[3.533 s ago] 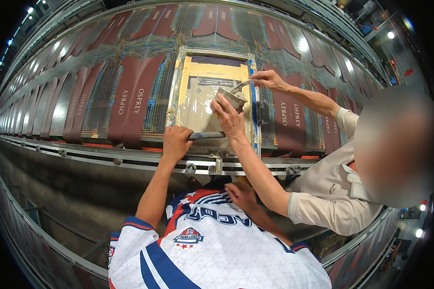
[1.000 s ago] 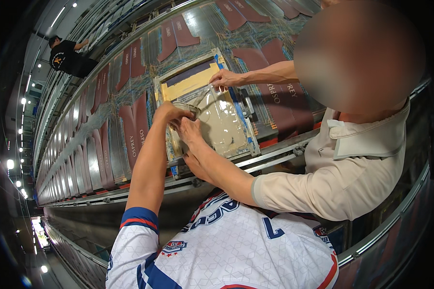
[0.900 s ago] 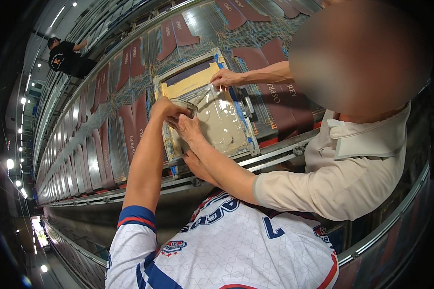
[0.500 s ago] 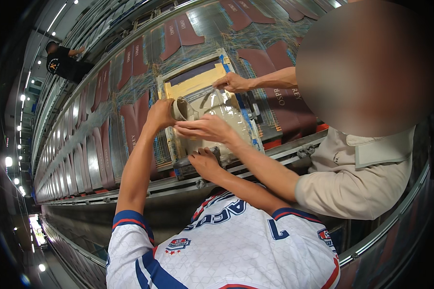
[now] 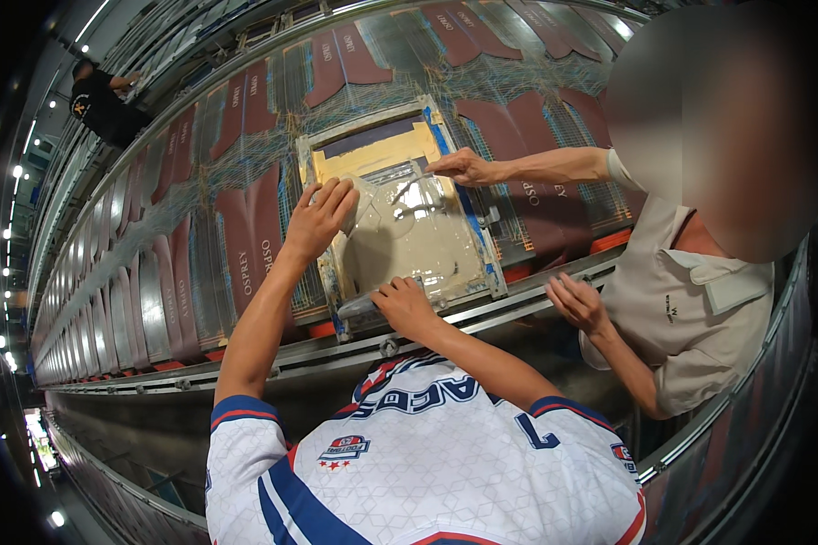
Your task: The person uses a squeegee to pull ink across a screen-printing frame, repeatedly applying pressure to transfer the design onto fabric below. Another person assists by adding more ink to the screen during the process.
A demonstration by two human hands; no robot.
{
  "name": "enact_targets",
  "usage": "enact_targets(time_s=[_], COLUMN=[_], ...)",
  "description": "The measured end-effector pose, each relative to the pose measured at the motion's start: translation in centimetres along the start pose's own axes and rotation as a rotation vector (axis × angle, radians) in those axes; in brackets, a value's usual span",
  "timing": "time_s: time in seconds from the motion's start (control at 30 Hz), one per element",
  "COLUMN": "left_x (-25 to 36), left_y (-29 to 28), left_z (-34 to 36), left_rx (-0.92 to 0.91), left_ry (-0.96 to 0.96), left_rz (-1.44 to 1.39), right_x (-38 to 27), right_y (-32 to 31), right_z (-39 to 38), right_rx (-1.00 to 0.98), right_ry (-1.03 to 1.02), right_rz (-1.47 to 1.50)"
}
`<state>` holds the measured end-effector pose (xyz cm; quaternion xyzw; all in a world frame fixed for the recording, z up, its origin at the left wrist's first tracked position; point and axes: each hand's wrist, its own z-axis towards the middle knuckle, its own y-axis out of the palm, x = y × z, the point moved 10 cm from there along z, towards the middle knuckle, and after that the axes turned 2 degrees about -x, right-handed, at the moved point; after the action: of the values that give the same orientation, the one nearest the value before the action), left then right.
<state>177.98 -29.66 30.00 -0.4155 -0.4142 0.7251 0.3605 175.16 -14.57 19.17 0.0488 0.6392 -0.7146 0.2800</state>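
Observation:
A printing screen frame (image 5: 491, 259) with blue tape lies on the long table before me, its inside covered with glossy cream-coloured ink (image 5: 409, 241). My left hand (image 5: 323, 216) is closed round a cream-smeared cup (image 5: 362, 193), tipped over the ink at the frame's left side; the hand hides much of the cup. My right hand (image 5: 406, 306) grips a grey squeegee (image 5: 362, 309) at the frame's near edge. Across the ink, a co-worker's hand (image 5: 463, 168) holds a thin tool whose kind I cannot make out. The co-worker's other hand (image 5: 577, 304) hangs right of the frame.
Maroon fabric pieces (image 5: 250, 245) lie in rows along the table. A metal rail (image 5: 273, 361) runs along its near edge. The co-worker in a beige shirt (image 5: 691, 309) stands close at my right. Another person in black (image 5: 104, 104) is far left.
My left hand has tipped the cup further over the ink. The co-worker's nearer hand has drawn back to the right from beside the cup. My right hand stays on the squeegee.

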Motion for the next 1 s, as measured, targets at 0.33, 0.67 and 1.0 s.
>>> enact_targets(time_s=[0.33,0.67,1.0], left_x=[-3.8,-7.6,-8.9], left_y=[-2.4,-1.8,4.2], left_z=[-2.5,-2.4,0.3], left_rx=[0.447,0.790,0.033], left_ry=[0.052,-0.384,-0.782], left_rz=[0.012,-0.274,-0.692], right_x=[-0.4,-0.7,0.1], right_y=[-0.2,-0.9,-1.4], right_z=[-0.6,-0.4,0.1], right_rx=[0.026,0.003,0.012], right_ry=[-0.021,0.019,0.063], right_rz=[-0.036,-0.053,-0.001])
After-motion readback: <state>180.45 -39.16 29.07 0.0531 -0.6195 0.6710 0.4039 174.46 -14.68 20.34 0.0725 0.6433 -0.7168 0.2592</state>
